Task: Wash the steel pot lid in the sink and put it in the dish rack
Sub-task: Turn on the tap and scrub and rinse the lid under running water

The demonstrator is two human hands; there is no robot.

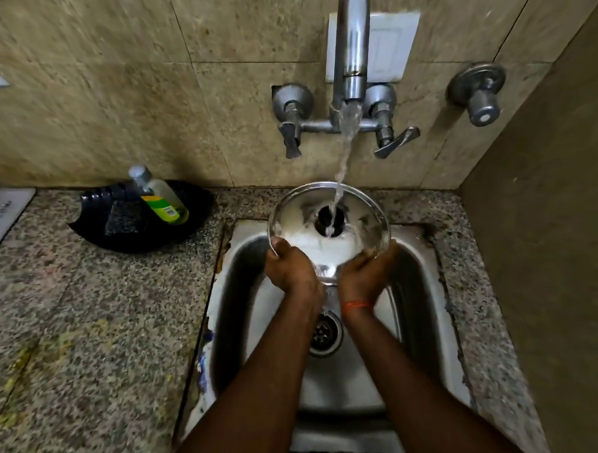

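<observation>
While water from the tap pours onto the steel pot lid, the wash looks to be in its rinsing stage: no foam shows on the metal, though I cannot tell whether soap has been used. Putting the lid in the dish rack is not yet done, and no rack is in view.

Going left to right, a speckled granite counter carries a black tray with a bottle of dish liquid lying in it, against the tiled wall. Next comes the steel sink, its drain open between the forearms. The left hand is curled closed on the lid's near-left rim; the right hand, with an orange thread at the wrist, is cupped around the near-right rim from below. Held so, the lid sits tilted over the back of the basin, its dark knob under the stream. Further right, a separate wall valve sits beside a plain brown side wall.
</observation>
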